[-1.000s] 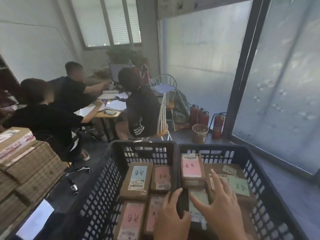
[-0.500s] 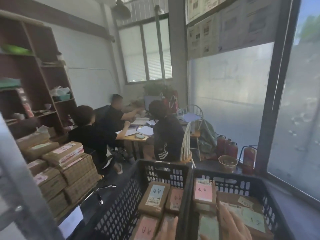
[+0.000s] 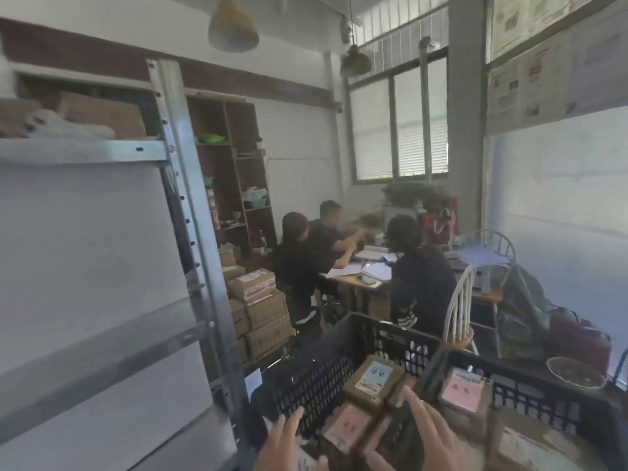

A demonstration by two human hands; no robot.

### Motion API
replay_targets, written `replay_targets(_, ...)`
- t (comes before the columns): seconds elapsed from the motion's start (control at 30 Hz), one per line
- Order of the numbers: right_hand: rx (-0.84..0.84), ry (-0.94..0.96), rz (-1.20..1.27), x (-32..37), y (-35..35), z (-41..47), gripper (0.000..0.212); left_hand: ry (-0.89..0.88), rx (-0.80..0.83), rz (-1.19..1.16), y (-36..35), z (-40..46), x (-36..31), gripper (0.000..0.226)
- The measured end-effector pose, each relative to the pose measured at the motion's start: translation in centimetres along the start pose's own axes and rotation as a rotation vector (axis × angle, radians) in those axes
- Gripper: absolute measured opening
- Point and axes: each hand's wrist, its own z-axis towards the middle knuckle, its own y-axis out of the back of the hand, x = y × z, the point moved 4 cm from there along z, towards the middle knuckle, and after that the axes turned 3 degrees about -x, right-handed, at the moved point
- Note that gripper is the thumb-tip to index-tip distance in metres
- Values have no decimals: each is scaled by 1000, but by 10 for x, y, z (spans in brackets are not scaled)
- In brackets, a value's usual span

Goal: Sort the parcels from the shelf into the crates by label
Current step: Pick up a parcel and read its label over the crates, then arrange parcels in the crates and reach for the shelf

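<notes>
Both the left hand [image 3: 289,447] and right hand [image 3: 428,436] are seen spread wide and holding nothing above the 2 crates [image 3: 339,362] at 6 o'clock, where labelled parcels [image 3: 373,379] lie label-up, probably for reading.

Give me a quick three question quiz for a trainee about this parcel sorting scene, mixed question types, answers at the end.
1. True or false: the left hand is gripping a parcel.
2. The parcel with the blue label lies in which crate? A) the left crate B) the right crate
3. Fill in: the metal shelf stands to the ___ of the crates.

Key: 1 false, both the left hand and the right hand have straight fingers and hold nothing; 2 A; 3 left.
</notes>
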Motion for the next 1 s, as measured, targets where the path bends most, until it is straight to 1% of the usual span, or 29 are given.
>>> replay_targets(0.03,-2,41,21,8,-3,4,106,-63,-257,-29,37,-11,-12,105)
replay_targets(0.07,-46,93,68,17,-11,3,104,-89,-418,99,36,-28,-2,93)
replay_targets(0.1,-11,67,90,22,-23,-1,102,-110,-579,137,47,-57,-4,83)
replay_targets(0.13,110,30,108,34,-37,-6,100,-176,-669,169,53,-83,2,80)
replay_targets(0.17,165,78,99,52,-43,-10,102,-238,-771,136,56,-108,11,84)
replay_targets(0.2,177,120,85,70,-49,-16,105,-270,-842,90,67,-130,20,89)
replay_targets(0.27,249,170,88,111,-59,-29,111,-233,-962,40,87,-170,35,94)
replay_targets(0.3,249,204,105,129,-68,-36,112,-217,-1044,43,101,-190,45,93)
replay_targets(0.37,276,239,146,168,-85,-62,110,-198,-1136,7,122,-232,68,85)
replay_targets(0.47,367,292,235,224,-120,-106,103,-178,-1220,13,152,-299,109,78)
replay_targets(0.57,390,349,312,281,-153,-155,99,-120,-1335,42,182,-368,148,73)
replay_targets(0.63,438,362,347,314,-174,-189,97,-61,-1370,55,198,-410,173,68)
replay_targets(0.73,481,411,377,356,-199,-232,98,-27,-1439,69,219,-465,202,65)
replay_targets(0.87,499,472,377,397,-222,-271,95,10,-1511,41,242,-515,230,60)
replay_targets(1.0,537,496,383,426,-238,-287,93,38,-1531,20,259,-536,246,60)
